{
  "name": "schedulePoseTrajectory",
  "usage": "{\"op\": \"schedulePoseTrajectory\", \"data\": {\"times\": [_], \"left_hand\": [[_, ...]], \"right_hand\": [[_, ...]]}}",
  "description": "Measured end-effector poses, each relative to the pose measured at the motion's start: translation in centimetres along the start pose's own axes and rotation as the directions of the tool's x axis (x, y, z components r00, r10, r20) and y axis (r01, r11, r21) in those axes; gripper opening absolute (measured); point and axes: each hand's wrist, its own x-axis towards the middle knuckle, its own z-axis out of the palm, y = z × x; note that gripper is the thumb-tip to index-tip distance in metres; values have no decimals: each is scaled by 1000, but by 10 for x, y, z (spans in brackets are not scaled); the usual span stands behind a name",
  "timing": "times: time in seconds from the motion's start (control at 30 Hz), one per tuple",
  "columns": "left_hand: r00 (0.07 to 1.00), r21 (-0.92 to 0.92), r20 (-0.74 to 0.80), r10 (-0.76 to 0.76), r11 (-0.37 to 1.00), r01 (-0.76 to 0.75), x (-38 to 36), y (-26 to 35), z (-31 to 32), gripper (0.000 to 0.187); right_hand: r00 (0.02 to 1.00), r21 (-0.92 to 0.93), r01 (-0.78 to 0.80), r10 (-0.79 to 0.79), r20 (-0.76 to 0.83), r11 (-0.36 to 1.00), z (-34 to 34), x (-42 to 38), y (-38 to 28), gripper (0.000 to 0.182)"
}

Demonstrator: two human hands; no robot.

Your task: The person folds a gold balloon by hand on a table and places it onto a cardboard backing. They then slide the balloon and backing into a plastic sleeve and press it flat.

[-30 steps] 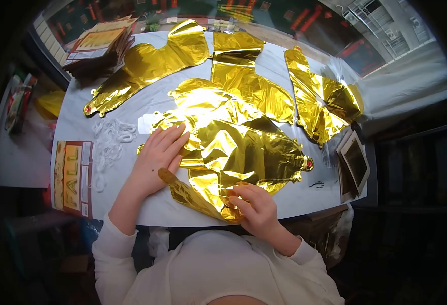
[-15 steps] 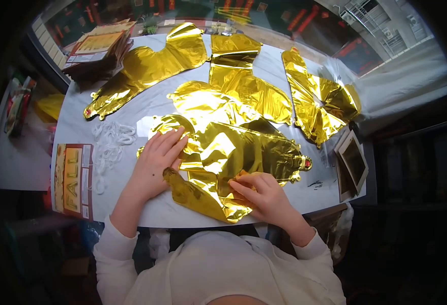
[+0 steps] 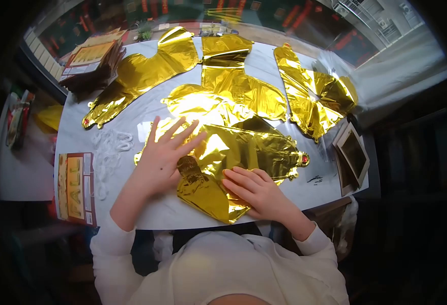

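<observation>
Both have shifted: my left hand (image 3: 163,160) has spread, empty; my right hand (image 3: 259,194) lies flatter, seemingly smoothing the near gold foil (image 3: 203,197), grip unclear.

The left hand (image 3: 163,158) and right hand (image 3: 258,192) hide bits of the gold foil balloons (image 3: 254,147). Some black marks (image 3: 315,180) are too small to make out.

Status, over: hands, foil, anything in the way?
Left hand open, fingers spread over near gold foil. Right hand on the foil, beside turned-up flap. No obstruction seen; white strings off left.
</observation>
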Motion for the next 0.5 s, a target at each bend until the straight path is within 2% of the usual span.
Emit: {"op": "schedulePoseTrajectory", "data": {"times": [0.07,0.1,0.2,0.37,0.43,0.5], "left_hand": [[987,-56,93,132,990,-127,8,-3,9,54],[986,-53,94,141,989,-136,8,-2,13,54],[956,-35,231,182,983,-179,2,1,25,59],[950,7,255,181,982,-189,-10,6,22,65],[969,-62,193,157,987,-147,-16,9,19,64],[971,-36,175,160,987,-156,-19,8,23,65]], "right_hand": [[1000,-7,2,-2,5,1000,0,1,0,66],[1000,3,2,-2,-1,1000,0,0,-1,68],[1000,-7,-11,11,25,1000,-2,2,-1,74],[993,10,-2,1,115,1000,0,1,-1,85],[996,71,35,-41,83,997,-1,1,-1,79],[998,112,48,-53,39,992,2,-2,0,72]]}}
